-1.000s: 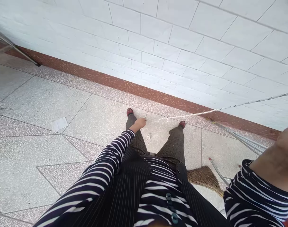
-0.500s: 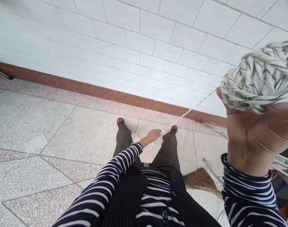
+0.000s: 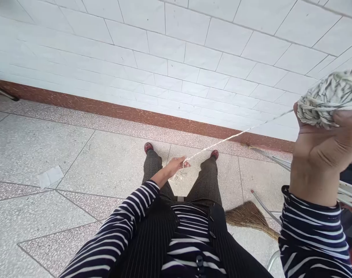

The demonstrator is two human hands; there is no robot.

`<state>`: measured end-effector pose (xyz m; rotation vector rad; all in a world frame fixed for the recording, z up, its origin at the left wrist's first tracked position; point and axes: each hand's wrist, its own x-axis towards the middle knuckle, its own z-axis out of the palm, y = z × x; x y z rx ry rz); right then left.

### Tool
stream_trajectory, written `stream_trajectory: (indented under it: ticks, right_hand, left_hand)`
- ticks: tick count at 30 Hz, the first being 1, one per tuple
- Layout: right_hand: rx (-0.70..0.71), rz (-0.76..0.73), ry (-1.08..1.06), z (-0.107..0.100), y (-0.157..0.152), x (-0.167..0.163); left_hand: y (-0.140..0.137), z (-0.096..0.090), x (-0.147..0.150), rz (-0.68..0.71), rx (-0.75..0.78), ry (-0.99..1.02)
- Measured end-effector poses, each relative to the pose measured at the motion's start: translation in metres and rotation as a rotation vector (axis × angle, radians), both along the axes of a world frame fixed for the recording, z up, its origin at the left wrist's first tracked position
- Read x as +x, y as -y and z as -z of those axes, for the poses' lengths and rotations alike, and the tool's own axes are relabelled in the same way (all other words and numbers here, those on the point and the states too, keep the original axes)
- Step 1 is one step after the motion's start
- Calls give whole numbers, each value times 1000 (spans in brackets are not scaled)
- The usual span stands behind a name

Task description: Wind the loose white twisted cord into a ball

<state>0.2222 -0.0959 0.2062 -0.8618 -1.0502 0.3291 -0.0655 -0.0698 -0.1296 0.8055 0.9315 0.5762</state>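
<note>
At near right, I see R hand (image 3: 323, 144) gripping the rope bundle (image 3: 329, 99), its cord (image 3: 235, 135) running left to L hand (image 3: 176, 166), pinched closed on it. On the floor (image 3: 115, 162): broom (image 3: 247, 215), rt.; wht paper (image 3: 50, 177), left.

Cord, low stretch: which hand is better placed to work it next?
Left, I'd judge: the left hand has its fingers on the cord down low, while the right hand is raised well away, occupied with the white bundle.
</note>
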Motion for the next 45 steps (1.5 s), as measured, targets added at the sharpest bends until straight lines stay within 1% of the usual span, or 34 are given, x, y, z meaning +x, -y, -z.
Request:
stream_trajectory:
  ticks: [1, 2, 4, 6, 7, 8, 11, 12, 14, 16, 18, 19, 21, 22, 23, 25, 27, 29, 30, 32, 34, 36, 38, 40, 42, 43, 45]
  right_hand:
    - [70, -30, -40, 9, -7, 12]
    - [95, -42, -79, 18, -12, 22]
    - [70, -34, -139, 33, -20, 34]
    - [49, -22, -162, 42, -22, 37]
    - [50, -24, -161, 44, -22, 36]
    - [55, -27, -156, 44, -21, 35]
    - [69, -36, -165, 38, -21, 32]
    - [62, -33, -182, 36, -22, 33]
    - [38, -19, -222, 35, -25, 32]
    - [-17, -37, -239, 38, -27, 26]
    - [-103, -101, -226, 43, -26, 13]
    - [-179, -149, -216, 47, -24, 4]
    - [-336, -261, -211, 54, -19, -18]
    - [-416, -327, -204, 57, -17, -30]
    - [-490, -384, -183, 60, -14, -42]
    - [-595, -479, -104, 65, -11, -64]
    - [-635, -539, -13, 70, -11, -82]
    - [-638, -573, 62, 73, -13, -93]
    - [-635, -580, 94, 75, -14, -96]
    - [-642, -578, 145, 77, -16, -96]
    - [-667, -537, 175, 81, -19, -89]
    - [-713, -433, 242, 87, -24, -76]
    - [-768, -301, 357, 98, -29, -62]
    - [-816, -189, 467, 117, -35, -53]
    - [-856, -125, 512, 142, -38, -51]
    - [-879, -123, 504, 156, -37, -52]
    - [-928, -203, 460, 184, -32, -61]
  left_hand:
    - [1, -5, -11, -33, 4, 43]
    - [2, -10, -20, -32, 24, 76]
    - [5, -18, -32, 59, 97, 84]
    - [7, -24, -37, 161, 186, 3]
    - [6, -25, -39, 177, 228, -54]
    - [5, -25, -40, 155, 263, -109]
    - [-2, -17, -49, -32, 305, -180]
    - [-5, -13, -53, -72, 311, -192]
    - [-10, -4, -61, -63, 344, -303]
    - [-13, 4, -65, -7, 399, -492]
    - [-18, 7, -62, 33, 478, -707]
    - [-20, 5, -57, 48, 514, -788]
    - [-27, -5, -44, 72, 586, -856]
    - [-32, -14, -35, 82, 616, -824]
    - [-36, -25, -25, 84, 638, -738]
    - [-44, -54, -2, 54, 681, -487]
    - [-49, -83, 22, 1, 714, -242]
    - [-49, -106, 41, -31, 736, -121]
    - [-47, -113, 48, -37, 737, -99]
    - [-38, -117, 54, -3, 732, -117]
    - [-23, -112, 48, 78, 731, -180]
    - [-6, -104, 33, 177, 743, -276]
    - [10, -100, 15, 264, 762, -387]
    - [22, -104, -1, 348, 819, -477]
    - [28, -115, -10, 391, 908, -525]
    - [28, -122, -12, 390, 953, -541]
    - [23, -137, -13, 355, 1023, -576]
